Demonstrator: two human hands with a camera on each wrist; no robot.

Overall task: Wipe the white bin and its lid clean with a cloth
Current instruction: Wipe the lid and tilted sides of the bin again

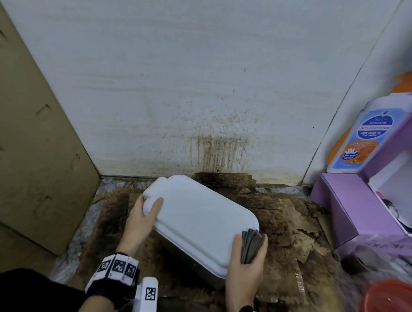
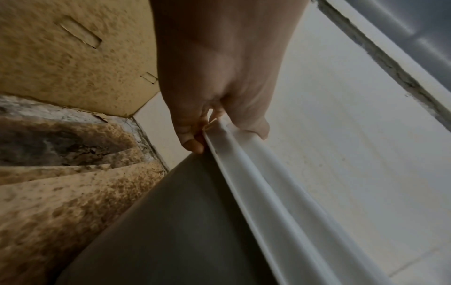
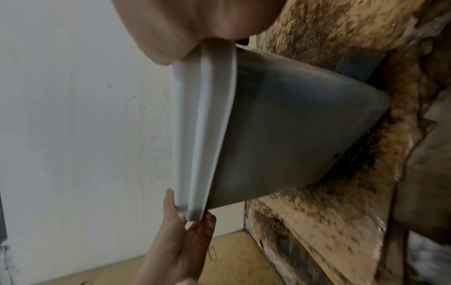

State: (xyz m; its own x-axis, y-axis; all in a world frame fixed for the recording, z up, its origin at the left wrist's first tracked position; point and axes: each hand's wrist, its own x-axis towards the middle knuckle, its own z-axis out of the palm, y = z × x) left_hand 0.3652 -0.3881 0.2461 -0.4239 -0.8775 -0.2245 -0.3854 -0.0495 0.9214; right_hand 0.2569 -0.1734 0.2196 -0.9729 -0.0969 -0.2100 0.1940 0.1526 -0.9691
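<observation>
Smooth matt plastic lid (image 1: 198, 216) on the bin (image 3: 288, 123); folded grey cloth (image 1: 252, 245) beside it; rough stained cardboard (image 1: 289, 228) beneath.

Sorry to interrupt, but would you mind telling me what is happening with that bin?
A person is holding the white bin by its closed lid, tilted over stained cardboard by the wall. The left hand grips the lid's far corner. The right hand grips the near edge with a folded grey cloth tucked in its fingers. No wiping is visible at this moment.
</observation>
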